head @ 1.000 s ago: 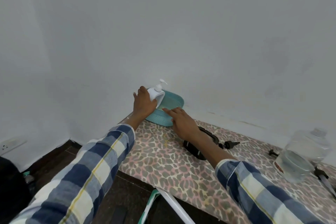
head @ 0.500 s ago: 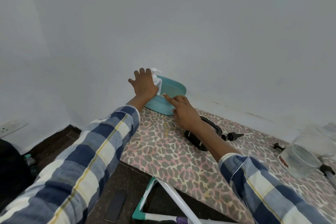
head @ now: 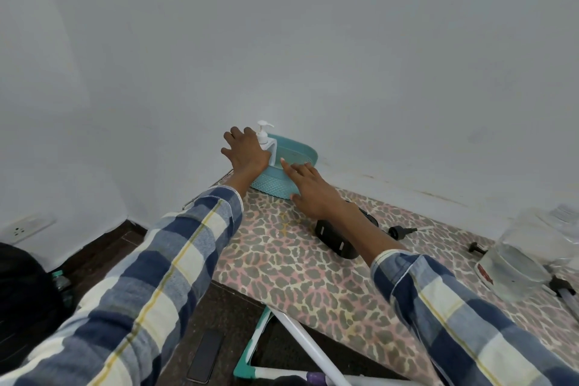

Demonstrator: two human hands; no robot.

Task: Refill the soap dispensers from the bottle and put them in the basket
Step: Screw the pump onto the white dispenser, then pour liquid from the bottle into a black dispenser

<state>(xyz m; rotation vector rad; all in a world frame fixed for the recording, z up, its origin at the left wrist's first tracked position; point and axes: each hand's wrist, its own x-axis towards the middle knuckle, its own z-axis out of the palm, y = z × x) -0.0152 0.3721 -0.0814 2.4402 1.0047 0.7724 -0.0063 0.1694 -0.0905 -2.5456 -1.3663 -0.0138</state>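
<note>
Placing: white dispenser (head: 268, 144) upright inside teal basket (head: 300, 152), at its left end.
Left hand (head: 246, 152): fingers spread, resting against dispenser side.
Right hand (head: 310, 186): fingers extended, touching basket rim.
Done: one dispenser in basket, apparently.
Left: black dispenser (head: 336, 236) lying on table (head: 282, 263); pump (head: 402, 231) beside it; bottle (head: 529, 255) well apart.

The white soap dispenser (head: 270, 144) stands upright in the teal basket (head: 283, 166). The left hand (head: 246, 152) rests against it with spread fingers; the right hand (head: 310, 188) touches the basket rim.
</note>
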